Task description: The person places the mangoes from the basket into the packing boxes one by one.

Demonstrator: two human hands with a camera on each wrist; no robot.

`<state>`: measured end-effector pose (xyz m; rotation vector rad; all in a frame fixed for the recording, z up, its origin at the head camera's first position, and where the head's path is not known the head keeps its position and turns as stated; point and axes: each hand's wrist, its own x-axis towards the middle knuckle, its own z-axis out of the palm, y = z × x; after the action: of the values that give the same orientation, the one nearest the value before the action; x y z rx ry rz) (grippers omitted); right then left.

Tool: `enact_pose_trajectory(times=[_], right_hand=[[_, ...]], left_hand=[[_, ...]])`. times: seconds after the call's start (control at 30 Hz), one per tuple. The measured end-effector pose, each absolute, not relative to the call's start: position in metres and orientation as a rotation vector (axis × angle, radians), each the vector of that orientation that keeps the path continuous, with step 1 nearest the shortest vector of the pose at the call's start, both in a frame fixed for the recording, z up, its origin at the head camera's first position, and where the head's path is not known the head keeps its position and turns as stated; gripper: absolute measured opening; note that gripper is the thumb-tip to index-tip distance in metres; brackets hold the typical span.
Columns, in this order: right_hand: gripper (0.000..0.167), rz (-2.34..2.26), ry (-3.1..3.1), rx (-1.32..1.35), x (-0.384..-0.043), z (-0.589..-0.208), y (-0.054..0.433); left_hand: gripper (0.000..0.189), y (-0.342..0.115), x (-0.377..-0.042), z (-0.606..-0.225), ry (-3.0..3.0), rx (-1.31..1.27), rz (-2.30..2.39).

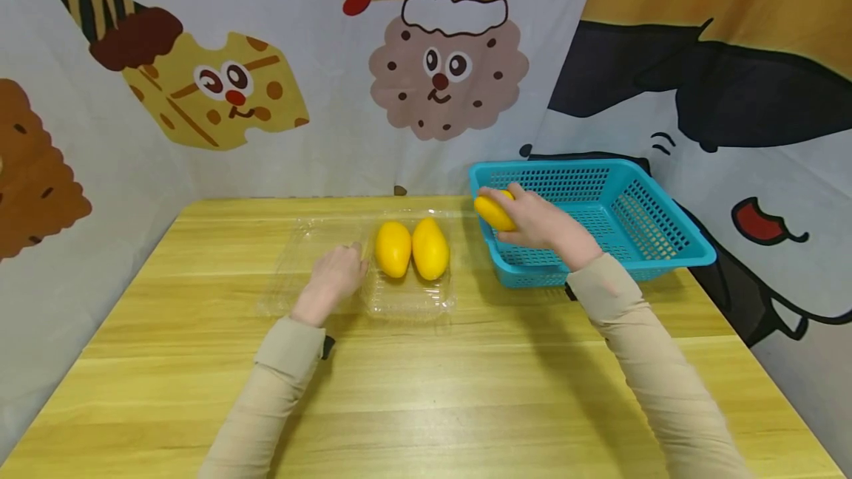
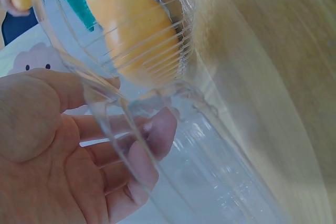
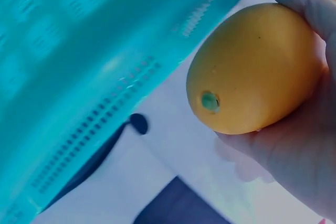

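Note:
My right hand (image 1: 542, 222) grips a yellow mango (image 1: 495, 211) over the left rim of a blue plastic basket (image 1: 502, 261). The right wrist view shows a green stem spot on this mango (image 3: 252, 72), with the thumb and fingers round its sides. Two more mangoes (image 1: 393, 249) lie side by side in a clear plastic clamshell box (image 1: 407, 307). At the box's left side, my left hand (image 1: 338, 272) holds its edge. In the left wrist view, the thumb and curled fingers (image 2: 142, 166) are at the clear plastic wall, close to the mangoes (image 2: 142, 38).
The clamshell's clear lid (image 1: 302, 250) lies folded out to the left on the wooden table (image 1: 413, 398). Behind the table hangs a cloth (image 1: 319, 161) printed with cartoon food. The basket stands at the table's back right, near the cloth.

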<state>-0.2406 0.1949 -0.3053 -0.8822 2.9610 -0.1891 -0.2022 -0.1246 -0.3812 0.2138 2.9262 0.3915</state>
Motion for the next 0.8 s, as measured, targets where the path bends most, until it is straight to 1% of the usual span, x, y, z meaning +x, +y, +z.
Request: enact_pose_trajectory(times=[0.1, 0.4, 0.67, 0.8], right_hand=[[0.069, -0.187, 3.01, -0.962, -0.234, -0.302, 0.182], [0.068, -0.244, 3.007, -1.169, -0.218, -0.308, 0.141], [0.07, -0.25, 2.901, -1.249, -0.214, -0.332, 0.109], [0.068, -0.244, 2.872, -1.363, -0.213, -0.348, 0.1]], left_hand=[[0.047, -0.124, -0.202, -0.38, 2.918, 0.21, 0.386], [0.044, -0.125, -0.202, -0.38, 2.931, 0.227, 0.376], [0.045, -0.125, -0.203, -0.38, 2.932, 0.222, 0.368], [0.045, -0.125, -0.203, -0.38, 2.926, 0.214, 0.373]])
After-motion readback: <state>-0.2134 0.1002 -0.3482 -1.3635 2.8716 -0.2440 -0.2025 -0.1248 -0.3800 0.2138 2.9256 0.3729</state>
